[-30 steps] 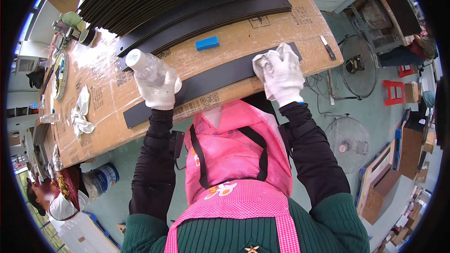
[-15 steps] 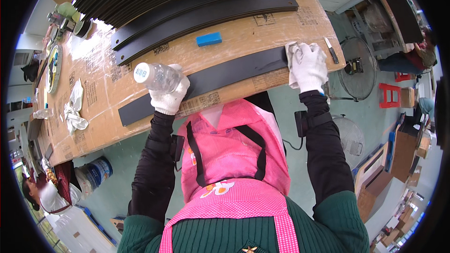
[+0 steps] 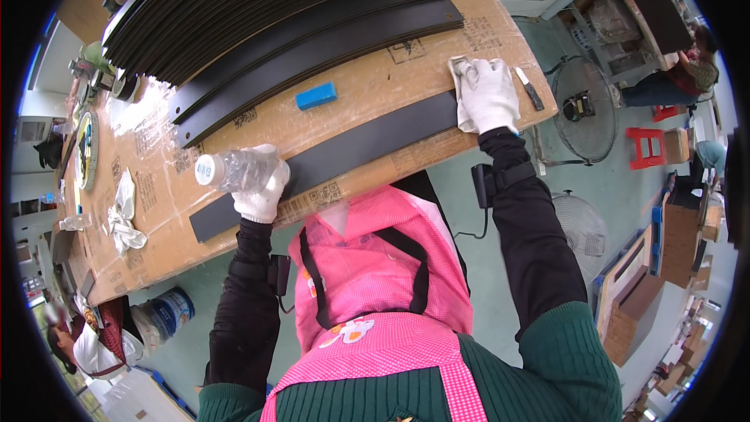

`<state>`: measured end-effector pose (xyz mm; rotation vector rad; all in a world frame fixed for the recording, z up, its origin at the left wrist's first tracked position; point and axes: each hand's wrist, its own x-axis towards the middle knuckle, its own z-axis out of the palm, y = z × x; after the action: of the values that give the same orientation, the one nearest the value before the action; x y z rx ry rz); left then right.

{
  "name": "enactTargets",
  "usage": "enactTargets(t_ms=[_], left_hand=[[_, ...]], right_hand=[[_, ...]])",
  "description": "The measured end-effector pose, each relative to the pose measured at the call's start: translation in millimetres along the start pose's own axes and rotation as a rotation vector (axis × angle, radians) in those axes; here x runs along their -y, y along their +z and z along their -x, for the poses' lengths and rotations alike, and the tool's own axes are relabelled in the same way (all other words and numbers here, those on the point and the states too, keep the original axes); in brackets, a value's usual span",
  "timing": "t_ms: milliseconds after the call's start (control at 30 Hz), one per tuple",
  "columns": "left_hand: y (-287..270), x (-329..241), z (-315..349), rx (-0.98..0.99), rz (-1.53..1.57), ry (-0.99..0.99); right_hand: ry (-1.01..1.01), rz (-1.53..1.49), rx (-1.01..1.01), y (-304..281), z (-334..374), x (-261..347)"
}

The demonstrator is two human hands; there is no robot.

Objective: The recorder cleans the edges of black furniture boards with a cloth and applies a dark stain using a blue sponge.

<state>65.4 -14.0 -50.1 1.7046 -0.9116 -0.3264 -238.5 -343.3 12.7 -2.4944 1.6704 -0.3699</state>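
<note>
A long dark grey board (image 3: 367,135) lies along the near edge of the cardboard-covered table. My left hand (image 3: 262,197), in a white knit glove, is wrapped round a clear plastic bottle (image 3: 244,171) with a white cap, tilted with its cap to the left. That hand rests over the left part of the board. At the board's right end my gloved right hand (image 3: 489,95) presses a white cloth (image 3: 462,92) onto the surface. Just right of it lies a small knife (image 3: 530,89). A blue block (image 3: 316,96) sits beyond the board.
Dark boards (image 3: 258,16) are stacked at the table's far side. White gloves or rags (image 3: 123,219) lie at the left. A floor fan (image 3: 584,109) and a red stool (image 3: 645,151) stand to the right. Other people are at the far left and far right.
The whole view has shifted, with the table and its things turned slightly in the picture. Both hands keep about the same places on the board, the bottle and cloth still held.
</note>
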Motion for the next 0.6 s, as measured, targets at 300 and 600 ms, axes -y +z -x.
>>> enactTargets(t_ms=[300, 600], left_hand=[[1.4, -9.8, -0.3, -0.030, 0.128, -0.010], [-9.1, -2.6, 4.4, -0.030, 0.087, 0.051]], right_hand=[[-0.035, 0.129, 0.116, -28.9, -1.7, 10.1], [-0.433, 0.241, 0.160, -4.3, 13.0, 43.0]])
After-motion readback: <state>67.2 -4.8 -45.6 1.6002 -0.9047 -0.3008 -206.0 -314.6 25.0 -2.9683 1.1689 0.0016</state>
